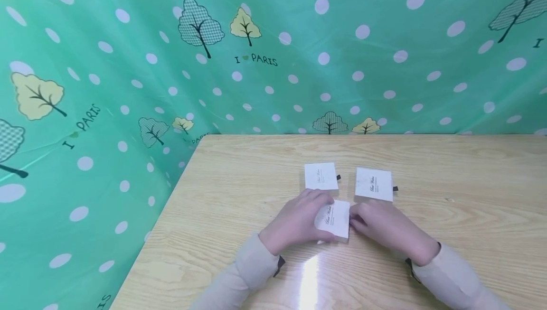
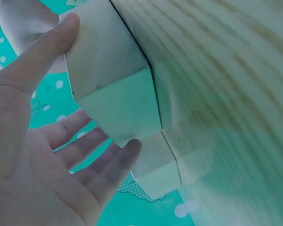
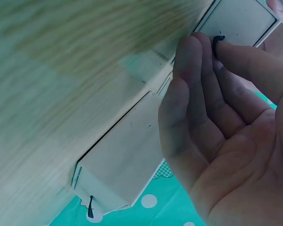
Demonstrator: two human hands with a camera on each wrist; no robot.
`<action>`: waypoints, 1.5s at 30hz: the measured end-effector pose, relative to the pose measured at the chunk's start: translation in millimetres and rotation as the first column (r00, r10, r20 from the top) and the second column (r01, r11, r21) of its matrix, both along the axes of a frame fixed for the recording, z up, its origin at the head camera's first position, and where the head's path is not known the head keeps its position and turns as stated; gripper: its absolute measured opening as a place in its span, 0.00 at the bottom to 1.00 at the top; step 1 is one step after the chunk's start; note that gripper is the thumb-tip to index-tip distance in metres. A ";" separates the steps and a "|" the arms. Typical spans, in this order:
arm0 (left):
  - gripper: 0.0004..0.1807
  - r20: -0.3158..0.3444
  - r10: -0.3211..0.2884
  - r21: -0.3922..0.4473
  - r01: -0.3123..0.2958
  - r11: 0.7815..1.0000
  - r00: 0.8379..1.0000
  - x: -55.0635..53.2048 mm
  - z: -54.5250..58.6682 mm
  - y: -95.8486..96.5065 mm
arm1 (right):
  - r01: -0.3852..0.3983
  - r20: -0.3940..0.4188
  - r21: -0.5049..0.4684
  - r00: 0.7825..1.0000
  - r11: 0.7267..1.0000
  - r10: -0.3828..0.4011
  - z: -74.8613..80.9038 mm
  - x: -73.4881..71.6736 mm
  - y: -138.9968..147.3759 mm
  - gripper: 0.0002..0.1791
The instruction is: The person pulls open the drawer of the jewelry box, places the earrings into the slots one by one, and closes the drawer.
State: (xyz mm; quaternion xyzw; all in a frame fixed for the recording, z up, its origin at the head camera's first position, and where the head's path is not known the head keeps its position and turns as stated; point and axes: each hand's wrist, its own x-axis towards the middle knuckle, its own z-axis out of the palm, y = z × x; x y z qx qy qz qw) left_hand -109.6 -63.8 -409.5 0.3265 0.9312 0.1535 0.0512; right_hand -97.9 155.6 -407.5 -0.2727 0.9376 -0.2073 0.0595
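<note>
A small flat white box [image 1: 338, 220] with dark printed script lies nearest the person on the table. My left hand [image 1: 297, 217] grips it from the left, thumb along the near side and fingers at the far side; the left wrist view shows the plain sides of the box [image 2: 115, 61] between them. On its right side, my right hand [image 1: 382, 224] pinches a short black ribbon tab [image 3: 217, 43] between thumb and fingertips. The right wrist view shows the tab against the end of this box [image 3: 240, 19], which looks closed.
Two similar white boxes stand just beyond the hands, one at left [image 1: 319, 176] and one at right [image 1: 373, 183], each with a black tab on its right side. The wooden table [image 1: 213, 182] meets a green dotted cloth [image 1: 265, 96] behind and at left.
</note>
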 end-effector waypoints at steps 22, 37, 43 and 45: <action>0.41 -0.019 0.044 -0.011 -0.045 0.999 0.999 3.9 1.4 -0.5 | 0.009 -0.025 -0.005 1.000 1.000 -0.009 -4.8 -3.8 10.1 0.16; 0.44 -0.024 0.045 -0.024 -0.045 0.999 0.999 2.9 1.7 -2.0 | 0.051 -0.012 0.061 0.999 0.997 -0.050 -1.5 -2.8 12.0 0.14; 0.45 -0.030 0.040 -0.020 -0.041 0.999 0.999 2.7 3.2 -2.4 | 0.055 -0.018 0.067 0.998 0.996 -0.054 -2.1 -2.6 13.5 0.18; 0.45 -0.035 0.037 -0.018 -0.037 0.999 0.999 2.4 3.3 -2.6 | 0.060 -0.016 0.070 0.998 0.996 -0.060 -2.5 -2.7 14.5 0.18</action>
